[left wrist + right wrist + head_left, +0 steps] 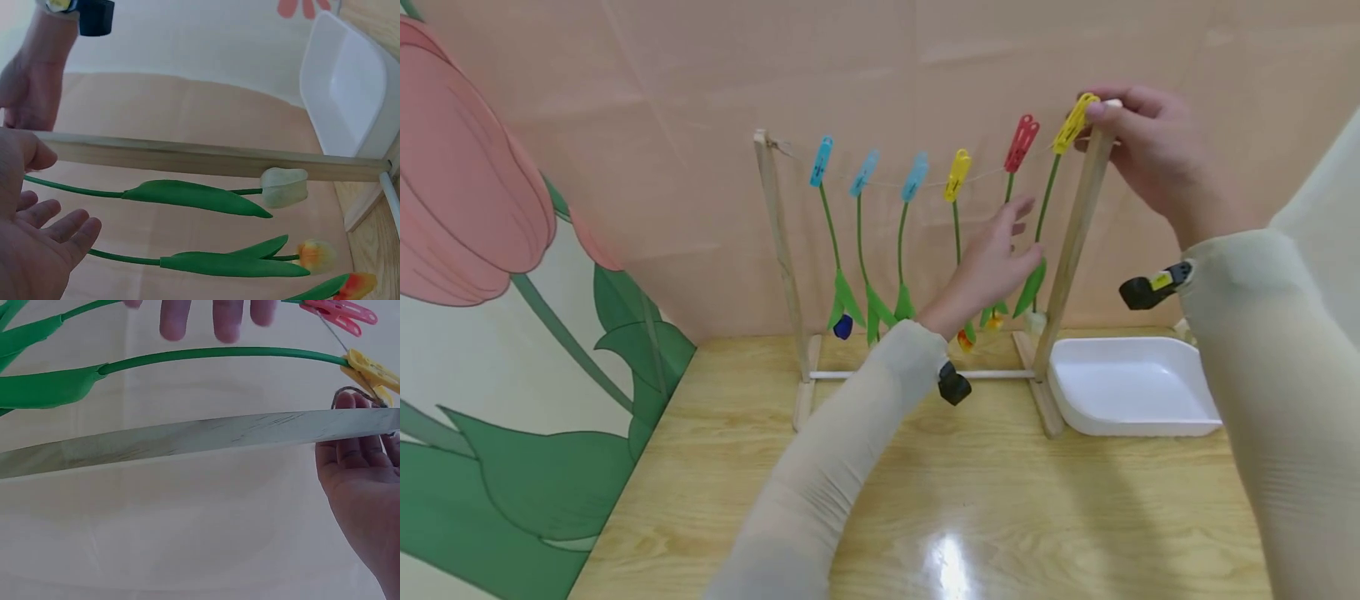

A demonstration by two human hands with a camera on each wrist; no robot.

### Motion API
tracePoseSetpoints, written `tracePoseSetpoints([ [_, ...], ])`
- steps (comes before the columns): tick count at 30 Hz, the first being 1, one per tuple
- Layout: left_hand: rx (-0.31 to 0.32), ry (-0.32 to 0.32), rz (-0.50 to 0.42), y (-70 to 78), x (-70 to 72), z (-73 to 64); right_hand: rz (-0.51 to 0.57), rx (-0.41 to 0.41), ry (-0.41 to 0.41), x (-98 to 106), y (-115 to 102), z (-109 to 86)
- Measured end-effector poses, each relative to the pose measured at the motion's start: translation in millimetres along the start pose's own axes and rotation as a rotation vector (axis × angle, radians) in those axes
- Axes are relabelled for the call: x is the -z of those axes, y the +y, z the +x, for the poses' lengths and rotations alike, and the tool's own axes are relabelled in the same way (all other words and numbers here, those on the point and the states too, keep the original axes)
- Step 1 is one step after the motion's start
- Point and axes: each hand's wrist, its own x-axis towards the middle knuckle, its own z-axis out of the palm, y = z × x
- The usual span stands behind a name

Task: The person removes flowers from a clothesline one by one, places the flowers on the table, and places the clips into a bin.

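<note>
Currently, right hand (1157,154) pinches the rightmost yellow clothespin (1073,125) beside the top of the right post (1077,242), white tulip (285,187) hanging below; left hand (988,262), fingers spread, is near the red clothespin (1022,143).

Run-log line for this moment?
left hand: open, empty | right hand: curled round top of right post, at yellow clothespin | flowers: six, hanging from clothespins | white tray: beside right post

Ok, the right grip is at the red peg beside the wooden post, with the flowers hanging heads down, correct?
One slip: the peg at the right grip is yellow, not red, as the head view shows. The rest stands.
</note>
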Motion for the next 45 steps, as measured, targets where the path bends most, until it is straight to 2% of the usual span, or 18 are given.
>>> tracePoseSetpoints([
  [14,-0.022,0.096,-0.156,1.9,-13.9,13.1,0.069,0.020,0.024,-4,0,-0.5],
  [28,-0.036,0.177,-0.159,5.4,-23.0,18.6,0.094,0.039,0.042,-9,5,2.5],
  [32,-0.023,0.196,-0.148,7.3,-22.8,18.0,0.064,0.047,0.078,-11,4,3.7],
  [37,-0.016,0.205,-0.137,7.9,-22.1,16.6,0.021,0.028,0.166,-16,2,6.3],
  [45,-0.007,0.199,-0.149,6.8,-21.2,15.0,0.024,0.053,0.277,-24,-2,11.7],
])
